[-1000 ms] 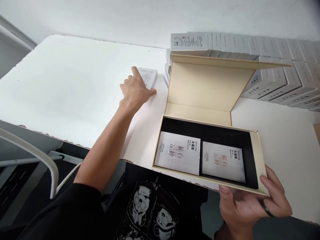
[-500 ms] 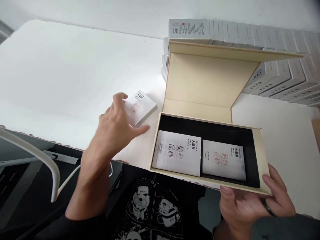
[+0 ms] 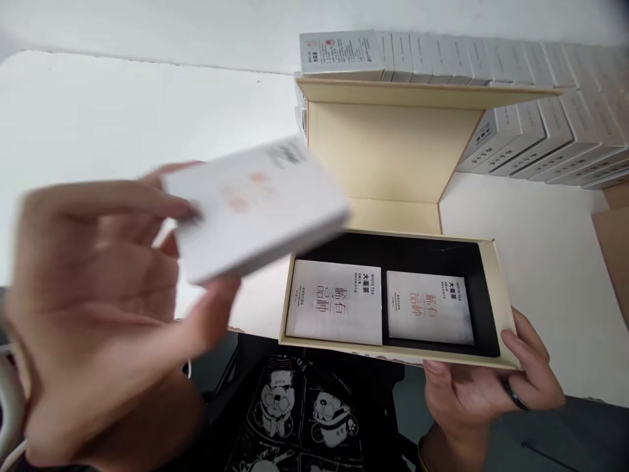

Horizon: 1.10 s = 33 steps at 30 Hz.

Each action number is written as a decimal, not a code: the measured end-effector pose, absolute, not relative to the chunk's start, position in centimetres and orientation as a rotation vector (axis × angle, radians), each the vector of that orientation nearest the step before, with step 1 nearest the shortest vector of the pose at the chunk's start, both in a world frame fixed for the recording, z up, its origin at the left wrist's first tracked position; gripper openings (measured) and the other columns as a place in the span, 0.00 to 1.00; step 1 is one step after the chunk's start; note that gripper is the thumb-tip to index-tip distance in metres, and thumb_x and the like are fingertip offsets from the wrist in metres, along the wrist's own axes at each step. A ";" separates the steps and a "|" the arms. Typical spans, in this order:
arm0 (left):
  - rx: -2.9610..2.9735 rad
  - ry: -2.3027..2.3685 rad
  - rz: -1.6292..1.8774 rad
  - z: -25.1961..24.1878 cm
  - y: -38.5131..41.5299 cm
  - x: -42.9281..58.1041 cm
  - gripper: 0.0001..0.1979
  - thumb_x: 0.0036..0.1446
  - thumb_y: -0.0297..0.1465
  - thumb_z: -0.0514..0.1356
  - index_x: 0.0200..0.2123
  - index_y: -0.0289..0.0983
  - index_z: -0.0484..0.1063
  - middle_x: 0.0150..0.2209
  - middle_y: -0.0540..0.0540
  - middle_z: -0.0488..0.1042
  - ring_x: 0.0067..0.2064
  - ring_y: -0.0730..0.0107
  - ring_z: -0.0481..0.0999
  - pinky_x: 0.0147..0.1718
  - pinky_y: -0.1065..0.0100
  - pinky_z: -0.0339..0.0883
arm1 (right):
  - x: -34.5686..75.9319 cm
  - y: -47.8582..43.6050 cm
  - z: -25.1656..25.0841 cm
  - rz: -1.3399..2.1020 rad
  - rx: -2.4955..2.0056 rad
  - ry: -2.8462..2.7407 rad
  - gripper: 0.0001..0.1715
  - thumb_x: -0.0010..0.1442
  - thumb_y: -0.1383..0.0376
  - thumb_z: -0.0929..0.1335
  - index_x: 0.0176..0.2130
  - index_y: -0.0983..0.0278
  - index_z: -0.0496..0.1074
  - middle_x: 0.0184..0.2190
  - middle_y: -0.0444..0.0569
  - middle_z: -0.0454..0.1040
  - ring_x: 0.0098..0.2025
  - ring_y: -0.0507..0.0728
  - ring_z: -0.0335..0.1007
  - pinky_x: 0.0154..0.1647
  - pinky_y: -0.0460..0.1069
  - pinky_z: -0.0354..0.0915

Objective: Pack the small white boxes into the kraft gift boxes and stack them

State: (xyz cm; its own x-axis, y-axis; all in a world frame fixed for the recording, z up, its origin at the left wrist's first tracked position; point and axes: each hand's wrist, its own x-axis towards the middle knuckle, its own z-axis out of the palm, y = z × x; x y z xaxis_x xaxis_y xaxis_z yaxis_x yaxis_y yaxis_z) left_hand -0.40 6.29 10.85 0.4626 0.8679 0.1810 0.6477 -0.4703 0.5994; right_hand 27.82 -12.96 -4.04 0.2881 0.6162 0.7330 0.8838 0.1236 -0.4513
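My left hand [image 3: 98, 314] is raised close to the camera, blurred, with its fingers and thumb closed on a small white tea box [image 3: 255, 206]. That box hangs in the air to the left of an open beige gift box [image 3: 496, 295] with a black inside and its lid [image 3: 393, 151] standing up. Two small white tea boxes [image 3: 334, 303] [image 3: 427, 308] lie side by side in it. My right hand [image 3: 486, 390] grips the gift box's near right corner from below, thumb on the front rim.
Rows of stacked white tea boxes [image 3: 515, 111] stand behind and to the right of the lid on the white table [image 3: 98, 111]. A brown cardboard edge [image 3: 614, 242] shows at the far right. My black printed shirt [image 3: 304, 406] is below the table edge.
My left hand picked up the small white box from the table and brought it up toward the camera and the gift box. The right hand stays on the gift box.
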 end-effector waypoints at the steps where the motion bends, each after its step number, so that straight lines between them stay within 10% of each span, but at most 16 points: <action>1: 2.294 1.102 0.650 10.7 6.1 -0.2 0.22 0.66 0.48 0.62 0.62 0.59 0.67 0.67 0.51 0.73 0.72 0.37 0.69 0.65 0.29 0.72 | 27.8 -13.0 -4.1 -0.340 -1.587 -1.413 0.58 0.54 0.53 0.83 0.72 0.61 0.60 0.55 0.55 0.60 0.68 0.74 0.65 0.67 0.72 0.67; 6: 2.622 0.661 0.286 9.6 4.8 2.8 0.14 0.76 0.26 0.54 0.59 0.44 0.71 0.69 0.44 0.73 0.73 0.57 0.70 0.76 0.36 0.51 | 27.3 -13.2 -4.0 -0.268 -1.672 -1.330 0.53 0.56 0.48 0.82 0.70 0.54 0.60 0.58 0.55 0.61 0.69 0.74 0.62 0.65 0.75 0.69; 15: 2.849 0.568 0.378 8.1 2.2 10.3 0.12 0.71 0.32 0.65 0.54 0.34 0.79 0.56 0.28 0.80 0.56 0.42 0.81 0.64 0.35 0.64 | 27.1 -13.1 -3.2 -0.213 -1.708 -1.331 0.45 0.69 0.49 0.72 0.75 0.54 0.54 0.69 0.59 0.59 0.72 0.75 0.62 0.64 0.78 0.69; 22: 2.772 0.502 0.283 7.8 3.0 8.6 0.47 0.59 0.56 0.72 0.68 0.31 0.66 0.69 0.25 0.70 0.70 0.32 0.70 0.66 0.30 0.62 | 29.8 -14.1 2.4 -0.183 -1.831 -1.656 0.44 0.72 0.54 0.70 0.79 0.49 0.51 0.78 0.55 0.53 0.76 0.76 0.54 0.71 0.75 0.63; 33: 2.684 0.637 0.087 8.0 3.6 8.2 0.38 0.50 0.33 0.78 0.59 0.31 0.65 0.51 0.38 0.77 0.48 0.49 0.79 0.46 0.50 0.76 | 30.5 -6.8 7.6 0.003 -1.697 -2.649 0.42 0.56 0.62 0.79 0.65 0.63 0.66 0.64 0.67 0.66 0.62 0.75 0.68 0.60 0.67 0.68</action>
